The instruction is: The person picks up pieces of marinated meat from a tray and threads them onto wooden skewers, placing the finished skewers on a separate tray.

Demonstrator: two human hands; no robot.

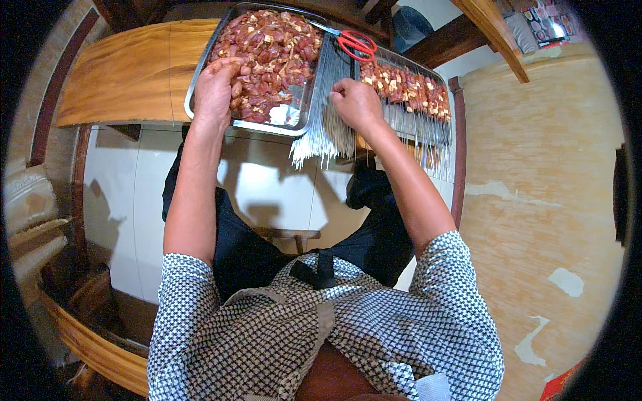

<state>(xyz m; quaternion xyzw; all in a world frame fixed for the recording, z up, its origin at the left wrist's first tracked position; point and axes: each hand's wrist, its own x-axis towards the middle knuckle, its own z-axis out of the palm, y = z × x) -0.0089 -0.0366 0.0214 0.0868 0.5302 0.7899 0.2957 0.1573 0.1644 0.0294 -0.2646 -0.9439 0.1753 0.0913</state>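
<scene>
Raw marinated meat pieces point(271, 50) fill most of a metal tray point(251, 126). My left hand point(218, 90) is at the tray's left side, its fingers curled around a piece of meat. Beside the tray lies a thick bundle of thin metal skewers point(328, 135). Over them is my right hand point(355, 100), thumb and fingers pinched together; whether a skewer is between them cannot be told. Threaded meat skewers point(406, 90) rest side by side in a second metal tray point(448, 135), their bare ends towards me. Scissors with red handles point(356, 45) lie across the upper end of the bundle.
A wooden table point(135, 75) carries the meat tray. To the right stands a wall with peeling patches point(531, 150). A dark bucket point(411, 27) is beyond the trays. A small wooden stool point(296, 234) shows between my legs, and a wooden bench edge point(95, 351) curves at lower left.
</scene>
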